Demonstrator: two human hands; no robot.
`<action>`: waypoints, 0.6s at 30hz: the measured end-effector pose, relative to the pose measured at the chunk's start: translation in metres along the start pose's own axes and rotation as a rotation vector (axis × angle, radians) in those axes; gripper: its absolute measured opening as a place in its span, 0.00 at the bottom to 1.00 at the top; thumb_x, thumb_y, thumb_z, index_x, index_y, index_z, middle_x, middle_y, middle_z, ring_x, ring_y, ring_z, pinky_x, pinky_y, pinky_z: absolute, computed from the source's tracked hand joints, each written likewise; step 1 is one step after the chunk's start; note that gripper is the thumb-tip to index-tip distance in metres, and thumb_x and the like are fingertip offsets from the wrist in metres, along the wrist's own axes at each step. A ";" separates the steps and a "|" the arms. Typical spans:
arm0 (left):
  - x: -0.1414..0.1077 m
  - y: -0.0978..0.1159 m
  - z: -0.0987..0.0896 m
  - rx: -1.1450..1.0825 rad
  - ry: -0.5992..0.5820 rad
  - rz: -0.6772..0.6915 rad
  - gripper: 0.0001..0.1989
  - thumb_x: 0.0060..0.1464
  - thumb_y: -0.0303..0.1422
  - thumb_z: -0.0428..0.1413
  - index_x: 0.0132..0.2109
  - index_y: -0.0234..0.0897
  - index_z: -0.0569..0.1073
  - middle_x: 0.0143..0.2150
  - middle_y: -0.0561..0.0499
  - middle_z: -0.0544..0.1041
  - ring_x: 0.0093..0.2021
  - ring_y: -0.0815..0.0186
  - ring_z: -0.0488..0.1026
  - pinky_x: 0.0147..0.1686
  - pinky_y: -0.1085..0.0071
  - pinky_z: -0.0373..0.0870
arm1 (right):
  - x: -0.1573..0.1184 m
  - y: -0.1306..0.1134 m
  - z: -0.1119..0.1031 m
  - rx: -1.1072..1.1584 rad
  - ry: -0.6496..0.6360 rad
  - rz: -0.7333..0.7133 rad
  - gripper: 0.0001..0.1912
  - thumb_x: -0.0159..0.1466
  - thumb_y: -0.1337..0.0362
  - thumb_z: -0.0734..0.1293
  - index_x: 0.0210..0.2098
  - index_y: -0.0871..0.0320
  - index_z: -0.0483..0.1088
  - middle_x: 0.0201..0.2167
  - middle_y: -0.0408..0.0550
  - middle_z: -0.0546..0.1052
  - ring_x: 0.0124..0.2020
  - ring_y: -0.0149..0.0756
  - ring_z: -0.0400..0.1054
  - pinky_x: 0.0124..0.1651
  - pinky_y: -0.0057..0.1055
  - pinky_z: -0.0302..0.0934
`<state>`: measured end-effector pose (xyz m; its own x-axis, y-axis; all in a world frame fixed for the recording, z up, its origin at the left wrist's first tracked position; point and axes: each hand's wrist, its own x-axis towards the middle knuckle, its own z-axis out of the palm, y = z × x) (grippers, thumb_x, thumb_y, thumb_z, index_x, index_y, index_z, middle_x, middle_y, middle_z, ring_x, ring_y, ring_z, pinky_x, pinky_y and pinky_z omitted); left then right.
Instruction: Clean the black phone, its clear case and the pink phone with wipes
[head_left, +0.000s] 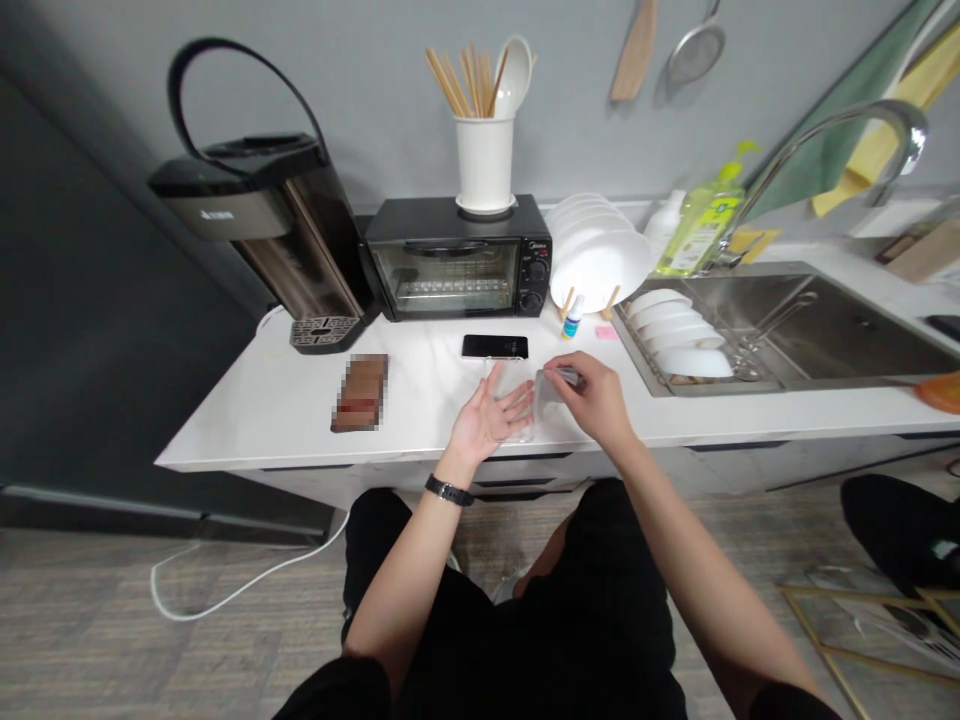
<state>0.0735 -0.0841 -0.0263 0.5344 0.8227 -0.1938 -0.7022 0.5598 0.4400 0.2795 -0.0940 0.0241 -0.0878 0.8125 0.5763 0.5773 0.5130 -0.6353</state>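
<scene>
My left hand (489, 415) is turned palm up with its fingers spread, holding nothing. Behind its fingers, a clear phone case (523, 434) lies on the white counter and is partly covered by the hand. My right hand (596, 398) pinches a thin, see-through greyish sheet (546, 392) just right of the left fingertips; its exact kind is hard to make out. Just beyond both hands lies a black phone (495, 346), screen up. A small white and blue bottle (573, 318) stands farther back, beside a pink piece (607, 333).
A blurred-out brown item (361, 393) lies on the left of the counter (427, 400). Behind stand a water dispenser (262, 230), a toaster oven (457, 265) with a chopstick holder (485, 165) on top, and racked plates (600, 260). To the right is a sink (847, 330) with bowls.
</scene>
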 end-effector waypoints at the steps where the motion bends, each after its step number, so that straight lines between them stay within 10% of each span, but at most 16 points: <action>1: 0.000 0.000 0.000 0.013 0.004 -0.001 0.29 0.76 0.46 0.39 0.79 0.59 0.49 0.55 0.39 0.80 0.49 0.56 0.83 0.49 0.55 0.78 | 0.005 -0.001 0.007 0.005 -0.014 -0.008 0.10 0.71 0.56 0.67 0.43 0.53 0.78 0.41 0.50 0.83 0.37 0.42 0.76 0.40 0.37 0.69; 10: 0.013 0.015 -0.007 0.069 0.049 -0.033 0.26 0.76 0.45 0.40 0.76 0.51 0.60 0.42 0.45 0.81 0.38 0.58 0.82 0.44 0.58 0.79 | 0.039 0.011 0.072 -0.098 -0.128 -0.040 0.07 0.70 0.64 0.67 0.46 0.53 0.74 0.42 0.49 0.82 0.43 0.46 0.77 0.48 0.41 0.70; 18: 0.013 0.017 -0.010 -0.092 0.080 0.029 0.22 0.76 0.43 0.42 0.70 0.51 0.67 0.40 0.49 0.80 0.37 0.63 0.80 0.43 0.62 0.78 | 0.013 0.016 0.082 -0.136 -0.162 -0.175 0.16 0.72 0.63 0.66 0.57 0.50 0.78 0.56 0.53 0.80 0.58 0.53 0.70 0.61 0.53 0.70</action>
<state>0.0638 -0.0634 -0.0300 0.4763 0.8419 -0.2535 -0.7591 0.5393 0.3646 0.2206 -0.0528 -0.0210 -0.3179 0.7541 0.5747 0.6449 0.6163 -0.4520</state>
